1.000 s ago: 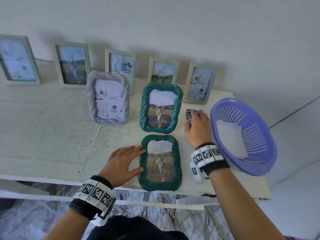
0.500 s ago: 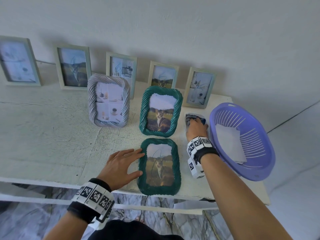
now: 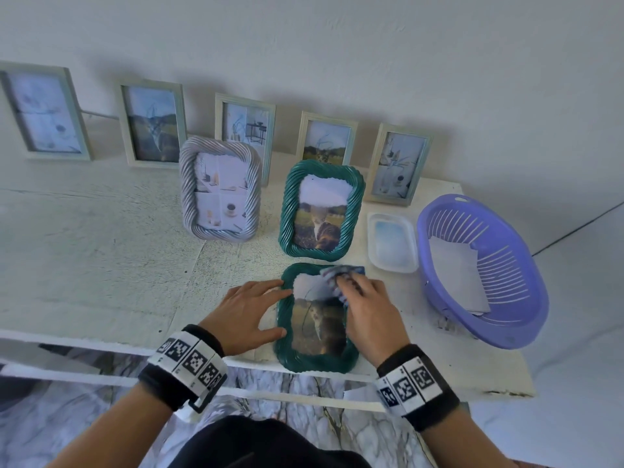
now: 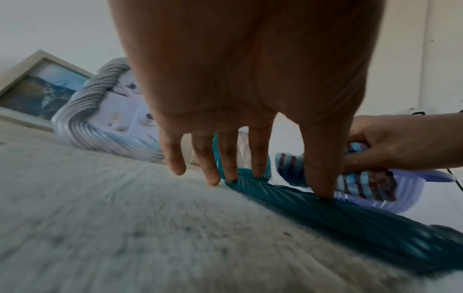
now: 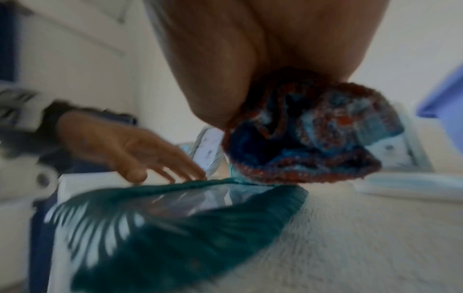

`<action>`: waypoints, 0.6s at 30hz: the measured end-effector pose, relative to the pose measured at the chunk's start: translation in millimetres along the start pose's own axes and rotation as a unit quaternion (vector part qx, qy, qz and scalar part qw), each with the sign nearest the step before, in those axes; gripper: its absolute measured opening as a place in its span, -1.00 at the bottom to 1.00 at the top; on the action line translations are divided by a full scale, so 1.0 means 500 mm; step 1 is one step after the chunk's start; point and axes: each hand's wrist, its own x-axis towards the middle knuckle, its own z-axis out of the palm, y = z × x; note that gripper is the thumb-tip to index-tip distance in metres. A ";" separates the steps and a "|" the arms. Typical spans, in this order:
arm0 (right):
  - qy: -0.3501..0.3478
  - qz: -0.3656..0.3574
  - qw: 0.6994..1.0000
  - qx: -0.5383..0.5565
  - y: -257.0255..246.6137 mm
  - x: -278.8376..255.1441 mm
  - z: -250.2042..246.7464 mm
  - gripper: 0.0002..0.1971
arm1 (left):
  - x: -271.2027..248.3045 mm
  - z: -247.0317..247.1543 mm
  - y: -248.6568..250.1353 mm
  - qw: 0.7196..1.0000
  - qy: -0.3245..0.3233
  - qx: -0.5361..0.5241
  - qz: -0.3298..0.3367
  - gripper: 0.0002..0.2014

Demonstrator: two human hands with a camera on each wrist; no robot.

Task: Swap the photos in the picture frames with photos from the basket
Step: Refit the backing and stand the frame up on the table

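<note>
Table (image 3: 101, 265): white textured top; carries everything below.
Basket (image 3: 526, 319): purple, slotted, at the right end of the table; pale photo sheets (image 3: 456, 275) lie inside, well right of both hands.
Back row: five pale frames lean on the wall; a grey twisted frame (image 3: 220, 187) and an upright green frame (image 3: 321, 211) stand in front of them.
Flat green frame (image 3: 315, 319): lies face up at the near edge, long axis running away from the person, cat photo still under the glass.
Tray (image 3: 391, 243): small clear plastic tray, between the upright green frame and the basket.
Left hand (image 3: 246, 315): fingers straight and spread, tips pressing the flat frame's left border; holds nothing.
Right hand (image 3: 368, 309): fingers curled round a striped knitted cloth (image 3: 341, 276), over the frame's far right corner, cloth at the glass.
Key relation: the frame sits directly under both hands; the right is the nearer to the basket.
Step (judged): wiping the glass while the left steadies; no swap begun here.
In the way: the tray and the upright frame crowd the far side.
</note>
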 end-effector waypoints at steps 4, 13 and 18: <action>-0.036 -0.010 0.994 -0.101 -0.017 0.019 0.019 -0.65 | 0.025 -0.026 0.008 0.998 -0.054 0.035 0.007 -0.07; -0.123 -0.012 0.989 -0.088 -0.022 0.069 0.040 -0.61 | 0.064 -0.053 0.009 0.978 -0.084 0.192 0.007 0.14; -0.166 -0.085 0.980 -0.070 -0.048 0.033 0.036 -0.59 | 0.068 -0.056 0.014 0.968 -0.078 0.240 0.011 0.14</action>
